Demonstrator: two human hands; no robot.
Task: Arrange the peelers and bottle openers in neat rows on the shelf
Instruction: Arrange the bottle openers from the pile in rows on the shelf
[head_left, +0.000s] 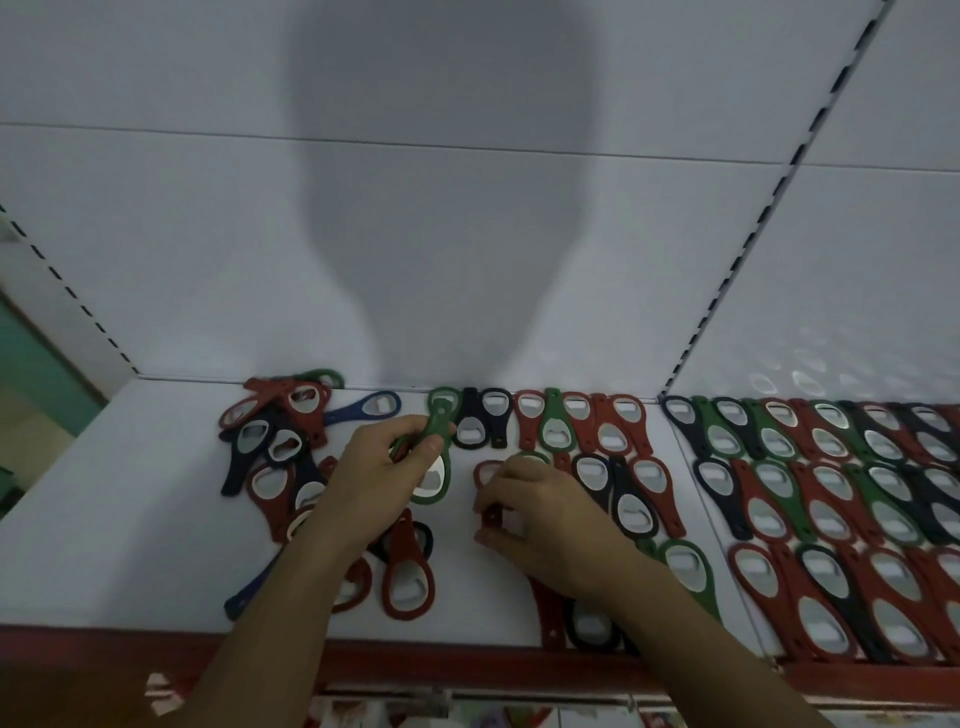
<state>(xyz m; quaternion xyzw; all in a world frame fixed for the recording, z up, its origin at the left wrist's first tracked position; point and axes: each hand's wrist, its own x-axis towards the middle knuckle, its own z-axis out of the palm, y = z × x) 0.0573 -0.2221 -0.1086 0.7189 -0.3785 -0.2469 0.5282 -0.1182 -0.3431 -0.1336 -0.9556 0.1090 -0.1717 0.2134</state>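
Head — left hand (379, 467) half-hides green opener (438, 428) — right hand (540, 512), red opener (485, 470).

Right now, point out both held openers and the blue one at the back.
Green opener (432, 480): head view, metal insert.
Red opener (485, 473): head view, loop end.
Blue opener (348, 414): head view, handle.
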